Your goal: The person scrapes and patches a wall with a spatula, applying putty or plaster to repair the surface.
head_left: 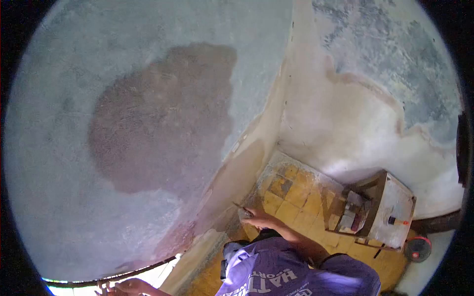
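Observation:
My right hand (256, 218) is closed around a slim, dark tool (240, 207) whose end points up and left, close to the foot of the wall. At the bottom left, my left hand (131, 286) is beside the dark lower edge of the wall, with its fingers bent; I cannot tell what is in them. A large grey-blue wall (49, 143) fills the left side, with a big brownish damp-looking patch (168, 118) on it. Below me shows my purple shirt (271, 276) with white lettering.
A wooden stool-like stand (397, 207) is at the right, with an orange-and-black handled thing (397, 221) on its top and several items inside. A red-rimmed round container (417, 248) stands beside it. Yellow tiles (298, 197) cover the floor; a peeling white wall (340, 118) rises behind.

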The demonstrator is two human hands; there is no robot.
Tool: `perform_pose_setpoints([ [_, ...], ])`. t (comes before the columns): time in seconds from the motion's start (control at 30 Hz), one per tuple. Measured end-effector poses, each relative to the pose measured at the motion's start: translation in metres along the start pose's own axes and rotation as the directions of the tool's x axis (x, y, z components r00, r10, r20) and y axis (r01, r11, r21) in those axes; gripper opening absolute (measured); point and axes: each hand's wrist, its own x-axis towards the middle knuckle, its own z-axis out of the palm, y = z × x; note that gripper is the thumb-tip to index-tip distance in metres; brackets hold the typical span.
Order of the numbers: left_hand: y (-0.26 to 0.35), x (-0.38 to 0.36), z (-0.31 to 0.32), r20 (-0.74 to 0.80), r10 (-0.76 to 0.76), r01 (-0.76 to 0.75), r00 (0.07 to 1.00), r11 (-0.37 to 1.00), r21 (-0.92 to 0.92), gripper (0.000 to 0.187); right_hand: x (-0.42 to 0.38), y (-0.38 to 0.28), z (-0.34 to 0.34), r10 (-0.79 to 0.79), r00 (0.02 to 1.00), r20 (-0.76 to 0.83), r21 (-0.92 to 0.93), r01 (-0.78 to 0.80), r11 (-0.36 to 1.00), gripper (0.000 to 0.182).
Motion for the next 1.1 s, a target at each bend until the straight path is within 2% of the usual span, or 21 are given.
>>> perform_pose_setpoints([
  [0.1,0.023,-0.015,-0.021,0.005,-0.004,0.004,1.0,0.999,0.033,0.04,0.013,0.047,0.01,0.004,1.0,0.002,0.141,-0.004,0.99,0.066],
  [0.13,0.03,-0.019,-0.027,0.015,-0.016,0.016,1.0,0.999,0.038,0.04,0.003,0.043,0.007,0.032,0.999,-0.039,0.108,-0.028,0.994,0.062],
  [0.23,0.044,-0.026,-0.047,0.033,-0.075,0.073,0.997,0.996,0.04,0.039,-0.023,0.037,-0.008,-0.018,0.996,-0.083,0.036,0.021,0.999,0.054],
  [0.27,0.046,-0.027,-0.051,0.037,-0.097,0.096,0.995,0.995,0.038,0.039,-0.015,0.051,-0.013,-0.055,0.998,-0.039,-0.005,0.054,0.999,0.053],
  [0.37,0.057,-0.03,-0.074,0.048,-0.173,0.172,0.984,0.985,0.036,0.038,-0.014,0.07,-0.018,-0.122,0.991,-0.061,-0.107,0.115,0.988,0.053],
  [0.4,0.063,-0.032,-0.079,0.054,-0.202,0.201,0.978,0.979,0.032,0.038,-0.019,0.07,-0.019,-0.245,0.963,-0.116,-0.187,0.221,0.957,0.052],
  [0.5,0.086,-0.042,-0.099,0.081,-0.294,0.294,0.952,0.956,0.012,0.037,-0.037,0.064,-0.019,-0.09,0.976,-0.197,-0.096,0.073,0.993,0.048],
  [0.53,0.098,-0.046,-0.105,0.093,-0.325,0.325,0.941,0.946,0.007,0.037,-0.035,0.072,-0.016,-0.169,0.957,-0.237,-0.15,0.136,0.979,0.044],
  [0.63,0.136,-0.063,-0.128,0.136,-0.415,0.42,0.9,0.908,-0.007,0.037,-0.044,0.075,-0.012,-0.127,0.973,-0.195,-0.045,0.121,0.992,0.037],
  [0.67,0.148,-0.067,-0.136,0.149,-0.439,0.445,0.886,0.896,-0.01,0.037,-0.058,0.071,-0.011,-0.142,0.956,-0.258,-0.056,0.132,0.99,0.032],
  [0.77,0.177,-0.078,-0.156,0.185,-0.483,0.495,0.856,0.869,-0.016,0.036,-0.062,0.098,-0.016,-0.263,0.937,-0.231,-0.155,0.231,0.96,0.034],
  [0.8,0.184,-0.082,-0.162,0.196,-0.494,0.506,0.847,0.863,-0.01,0.036,-0.071,0.102,-0.02,-0.244,0.941,-0.234,-0.139,0.216,0.966,0.034],
  [0.9,0.197,-0.086,-0.176,0.214,-0.478,0.492,0.852,0.871,-0.014,0.035,-0.105,0.113,-0.037,-0.505,0.782,-0.366,-0.179,0.473,0.863,0.038],
  [0.93,0.205,-0.084,-0.176,0.191,-0.493,0.505,0.849,0.863,-0.018,0.036,-0.115,0.114,-0.045,-0.474,0.777,-0.414,-0.152,0.455,0.878,0.036],
  [1.03,0.218,-0.082,-0.177,0.152,-0.508,0.515,0.848,0.857,-0.014,0.042,-0.155,0.106,-0.08,-0.563,0.639,-0.525,-0.33,0.457,0.826,0.03],
  [1.07,0.209,-0.089,-0.182,0.163,-0.493,0.501,0.855,0.866,-0.01,0.044,-0.178,0.09,-0.091,-0.466,0.7,-0.541,-0.221,0.416,0.882,0.028],
  [1.1,0.209,-0.091,-0.179,0.174,-0.479,0.487,0.86,0.873,-0.006,0.047,-0.182,0.091,-0.101,-0.436,0.693,-0.574,-0.167,0.422,0.891,0.029],
])
